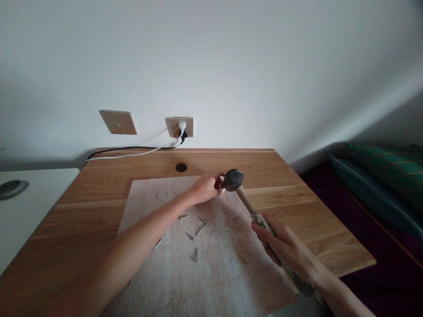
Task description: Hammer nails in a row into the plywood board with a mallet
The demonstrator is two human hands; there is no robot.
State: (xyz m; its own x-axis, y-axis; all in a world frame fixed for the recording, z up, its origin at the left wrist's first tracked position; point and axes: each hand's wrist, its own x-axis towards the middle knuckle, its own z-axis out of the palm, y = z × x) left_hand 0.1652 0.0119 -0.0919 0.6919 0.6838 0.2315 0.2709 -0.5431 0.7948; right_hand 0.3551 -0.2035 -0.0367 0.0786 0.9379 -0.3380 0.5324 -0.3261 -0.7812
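My right hand (284, 246) is wrapped round the wooden handle of a hammer (246, 200). Its dark metal head (233, 179) hangs just above a pale plywood board (211, 273) that lies on the wooden desk (99, 198). My left hand (206, 187) rests on the board right beside the hammer head, fingers pinched together on something small that I cannot make out. Several loose nails (196, 231) lie scattered on the board between my forearms.
A round cable hole (181, 167) is in the desk behind the board. On the wall are a blank plate (118, 122) and a socket (179, 127) with a plug and cables running left. A white surface (33, 202) adjoins on the left; bedding (380, 180) lies right.
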